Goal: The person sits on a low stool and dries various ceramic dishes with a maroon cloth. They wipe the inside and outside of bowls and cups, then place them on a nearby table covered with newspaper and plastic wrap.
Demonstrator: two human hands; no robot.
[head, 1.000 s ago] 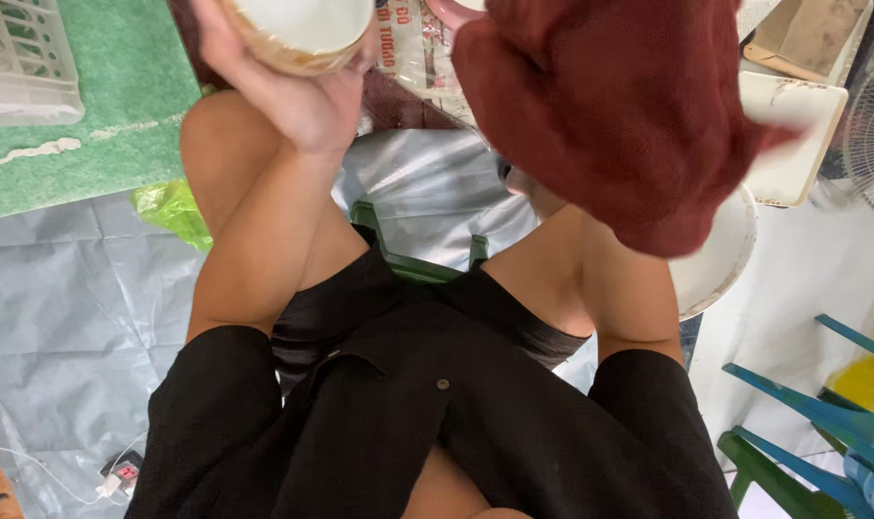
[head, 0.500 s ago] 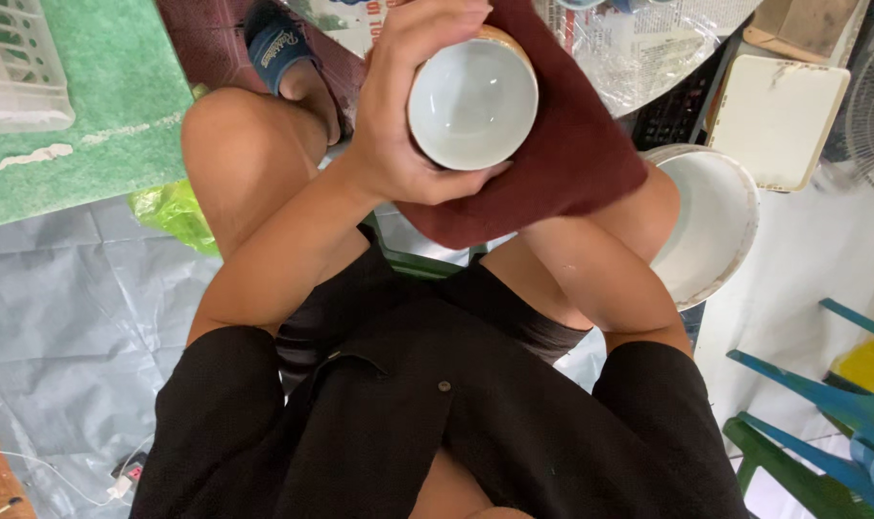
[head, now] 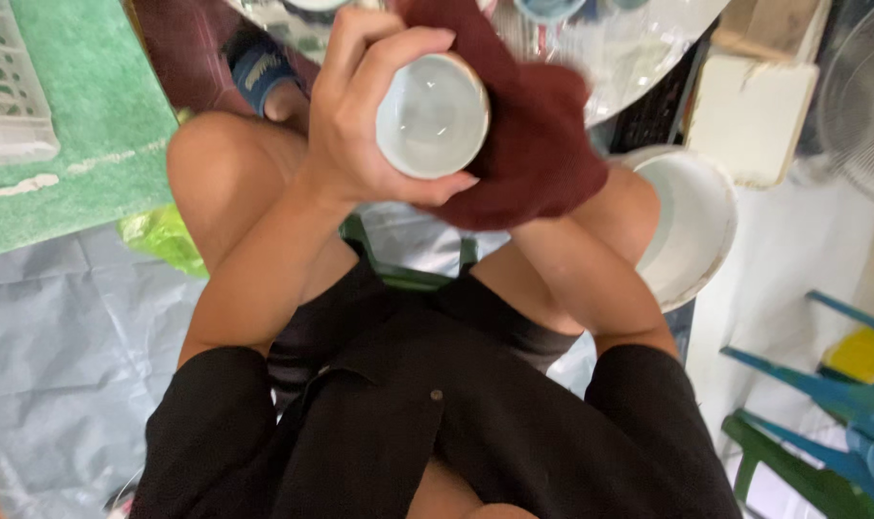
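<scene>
My left hand point(head: 360, 125) grips a small white bowl point(head: 432, 115) from the side, its open mouth turned up toward the camera. A dark red cloth point(head: 533, 144) wraps behind and to the right of the bowl, covering my right hand, which is hidden inside it. The cloth presses against the bowl's right side and bottom. Both are held above my knees, in front of a table edge covered in clear plastic point(head: 629, 58).
A large white basin point(head: 691, 221) stands on the floor by my right knee. A green mat point(head: 81, 144) with a white basket point(head: 4, 86) lies at the left. Grey sheeting point(head: 62, 365) covers the floor. Blue and green plastic chairs point(head: 821, 423) stand at the lower right; a fan point(head: 864, 86) is at the right.
The bowl came down from the top edge and turned its mouth toward the camera. The red cloth moved from spread out at the right to wrapped against the bowl.
</scene>
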